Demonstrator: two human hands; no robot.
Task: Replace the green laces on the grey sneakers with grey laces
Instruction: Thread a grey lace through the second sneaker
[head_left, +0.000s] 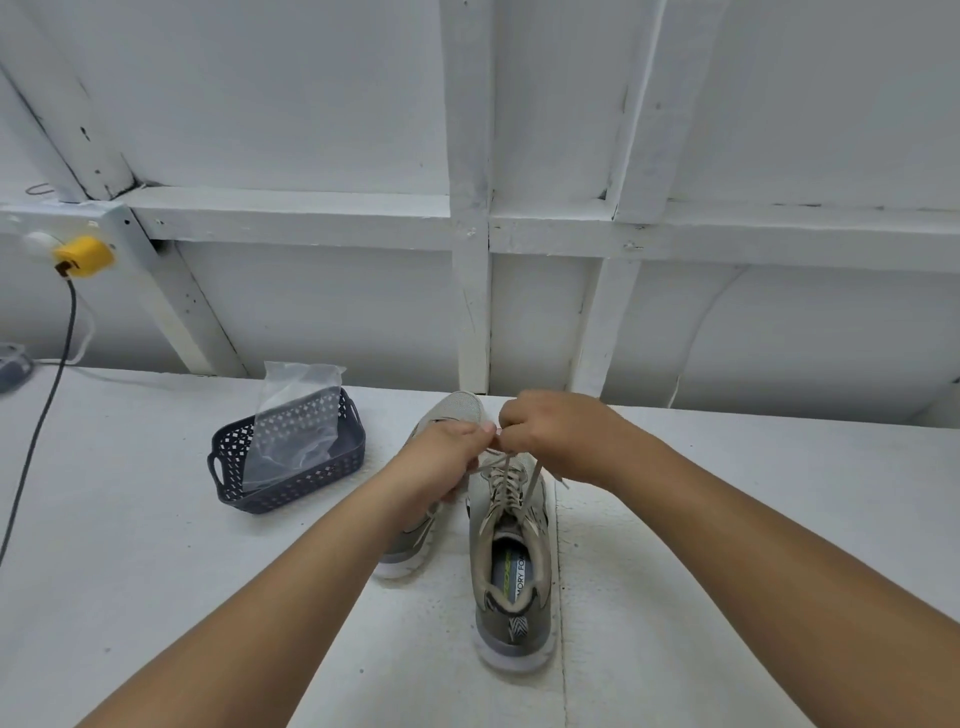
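Two grey sneakers stand side by side on the white table, heels toward me. The right sneaker shows its open collar and a grey lace threaded through its eyelets. The left sneaker is mostly hidden under my left forearm. My left hand and my right hand meet above the right sneaker's tongue, each pinching an end of the grey lace. A loose lace end hangs out to the right, under my right hand. No green laces are in sight.
A dark blue perforated basket with a clear plastic bag in it stands left of the shoes. A yellow plug with a dark cable sits on the far left wall. White wooden framing rises behind the table's back edge.
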